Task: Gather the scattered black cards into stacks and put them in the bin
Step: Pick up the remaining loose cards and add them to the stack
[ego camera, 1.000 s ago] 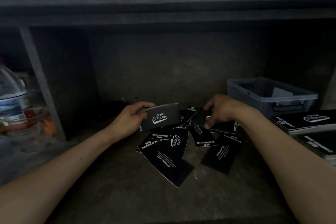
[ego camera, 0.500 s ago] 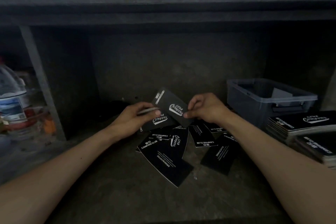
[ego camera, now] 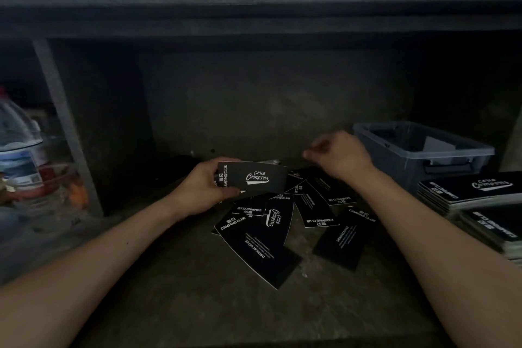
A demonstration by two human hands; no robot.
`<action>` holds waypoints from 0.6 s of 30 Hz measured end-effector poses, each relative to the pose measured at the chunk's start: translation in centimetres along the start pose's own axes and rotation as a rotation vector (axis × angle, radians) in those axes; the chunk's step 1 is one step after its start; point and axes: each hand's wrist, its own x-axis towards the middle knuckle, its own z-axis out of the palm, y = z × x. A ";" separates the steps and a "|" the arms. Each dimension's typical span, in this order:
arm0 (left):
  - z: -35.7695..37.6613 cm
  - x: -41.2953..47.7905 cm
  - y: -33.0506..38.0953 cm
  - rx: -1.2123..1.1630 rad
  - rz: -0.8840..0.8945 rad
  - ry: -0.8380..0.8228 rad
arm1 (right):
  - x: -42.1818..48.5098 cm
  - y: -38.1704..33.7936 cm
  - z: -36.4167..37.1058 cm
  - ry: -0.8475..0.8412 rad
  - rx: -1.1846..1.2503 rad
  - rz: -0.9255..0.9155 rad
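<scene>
My left hand (ego camera: 202, 188) grips a small stack of black cards (ego camera: 254, 178) with white "Club Camping" print, held just above the shelf. Several more black cards (ego camera: 271, 232) lie scattered and overlapping on the shelf below and to the right of it. My right hand (ego camera: 340, 157) hovers over the far side of the scatter with its fingers curled and nothing in them. The grey plastic bin (ego camera: 375, 135) stands at the back right, just beyond my right hand, with something pale lying inside it.
Two piles of black cards (ego camera: 480, 192) sit at the right edge, in front of the bin. A water bottle (ego camera: 17, 150) stands behind a metal post (ego camera: 65, 124) on the left. A dark wall and a low overhang close off the back.
My right hand laid the card it had picked up onto the stack in my left hand, let go, and drew back to the right. The stack now lies flatter, face towards me.
</scene>
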 end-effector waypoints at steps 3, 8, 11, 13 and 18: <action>-0.1 0.2 -0.1 -0.007 -0.019 -0.013 | -0.5 1.3 -0.3 -0.322 -0.364 0.213; -0.1 0.1 -0.3 -0.045 -0.002 -0.011 | -0.4 0.8 -0.8 -0.361 -0.290 0.321; 0.0 0.2 -0.3 -0.017 0.044 -0.019 | -0.3 0.8 -1.3 -0.384 -0.261 0.354; -0.1 0.2 -0.2 -0.019 0.042 -0.031 | 0.0 1.1 -1.5 -0.338 -0.258 0.343; -0.1 0.2 -0.2 -0.004 0.043 -0.032 | 0.5 0.9 -2.5 -0.135 -0.193 0.322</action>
